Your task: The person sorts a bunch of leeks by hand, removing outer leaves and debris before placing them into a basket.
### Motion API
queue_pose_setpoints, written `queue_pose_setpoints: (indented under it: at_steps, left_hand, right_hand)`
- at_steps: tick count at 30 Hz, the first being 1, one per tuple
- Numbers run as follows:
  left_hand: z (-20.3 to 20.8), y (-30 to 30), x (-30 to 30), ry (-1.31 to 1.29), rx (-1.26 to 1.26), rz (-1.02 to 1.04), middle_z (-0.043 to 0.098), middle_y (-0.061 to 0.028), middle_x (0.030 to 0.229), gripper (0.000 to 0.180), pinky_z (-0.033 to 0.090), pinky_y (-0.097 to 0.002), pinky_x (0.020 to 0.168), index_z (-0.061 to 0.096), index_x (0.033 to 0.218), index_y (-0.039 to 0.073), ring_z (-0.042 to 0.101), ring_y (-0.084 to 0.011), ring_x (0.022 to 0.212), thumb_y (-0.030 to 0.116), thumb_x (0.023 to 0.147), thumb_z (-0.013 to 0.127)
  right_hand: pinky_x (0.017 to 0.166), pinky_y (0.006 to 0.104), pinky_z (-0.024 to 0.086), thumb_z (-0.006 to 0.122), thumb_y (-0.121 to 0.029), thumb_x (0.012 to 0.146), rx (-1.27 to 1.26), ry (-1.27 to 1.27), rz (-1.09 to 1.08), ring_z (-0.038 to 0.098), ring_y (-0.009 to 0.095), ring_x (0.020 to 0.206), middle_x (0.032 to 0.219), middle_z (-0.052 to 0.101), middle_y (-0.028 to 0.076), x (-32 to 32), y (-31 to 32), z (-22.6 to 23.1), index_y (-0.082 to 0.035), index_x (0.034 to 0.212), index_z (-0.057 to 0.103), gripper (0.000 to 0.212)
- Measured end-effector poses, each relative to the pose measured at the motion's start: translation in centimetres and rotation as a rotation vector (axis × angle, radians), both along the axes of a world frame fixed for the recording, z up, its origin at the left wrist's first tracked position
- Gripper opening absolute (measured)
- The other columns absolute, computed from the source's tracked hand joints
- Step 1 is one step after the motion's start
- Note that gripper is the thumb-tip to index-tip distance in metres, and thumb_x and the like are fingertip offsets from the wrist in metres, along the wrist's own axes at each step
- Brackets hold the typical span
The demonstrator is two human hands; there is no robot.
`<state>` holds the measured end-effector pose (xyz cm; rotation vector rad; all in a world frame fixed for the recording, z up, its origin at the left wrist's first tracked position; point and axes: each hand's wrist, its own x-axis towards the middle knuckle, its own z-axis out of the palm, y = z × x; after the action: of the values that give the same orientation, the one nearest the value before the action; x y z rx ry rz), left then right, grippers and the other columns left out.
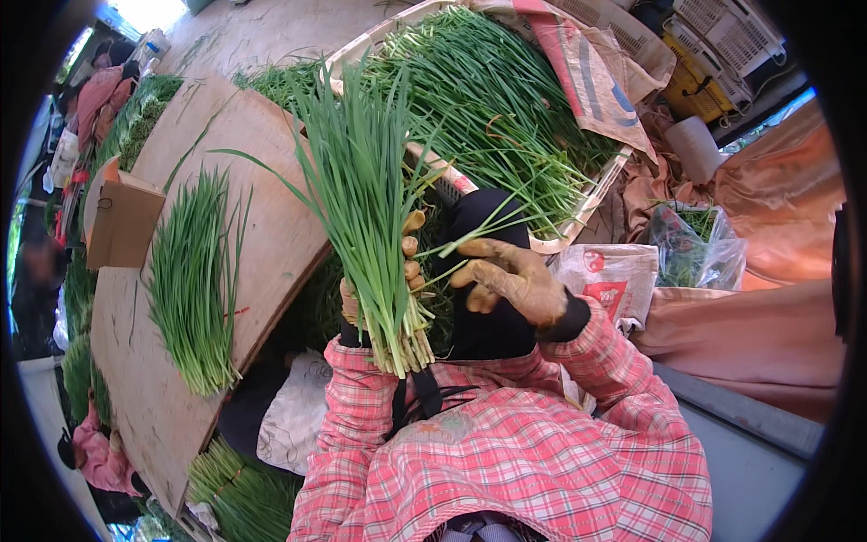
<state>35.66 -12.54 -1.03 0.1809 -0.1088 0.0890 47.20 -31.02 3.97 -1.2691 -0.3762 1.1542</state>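
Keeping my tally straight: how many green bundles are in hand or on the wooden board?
2: one bundle is in the left hand, the other bundle lies on the wooden board. Any behind the held bundle would be hidden.

At my nine o'clock, a brown cardboard box stands at the worktop's edge. Around two o'clock I have a yellow crate beside pale crates, and a pale cylinder nearer me. Toward three o'clock lie a white-and-red sack, a clear plastic bag and orange sheeting. A co-worker in pink is at eight o'clock, a whitish cloth between seven and eight.
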Motion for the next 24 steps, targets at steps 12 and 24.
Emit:
queue_pose_setpoints:
  at_steps: [12,24]
  left_hand:
    - [-1.0,3.2,-8.6,0.188,0.198,0.152,0.048,-0.0103,0.106,0.071,0.040,-0.0309,0.069,0.036,0.124,-0.004,0.048,-0.0200,0.083,0.038,0.074,0.064]
    - [-6.5,0.2,-14.8,-0.012,0.089,0.258,0.037,-0.0181,0.130,0.092,0.033,-0.0428,0.101,0.003,0.138,-0.001,0.047,-0.0302,0.111,0.042,0.077,0.058]
  right_hand:
    - [0.040,0.0181,0.036,0.050,-0.030,0.090,0.013,0.071,0.258,0.046,0.007,0.042,0.058,0.057,0.004,-4.5,5.9,1.2,0.001,0.080,0.061,0.033]
    - [0.036,0.0213,0.035,0.053,-0.037,0.087,-0.224,0.137,0.688,0.044,0.009,0.036,0.053,0.056,0.005,-12.2,8.5,-4.6,0.001,0.071,0.062,0.042]
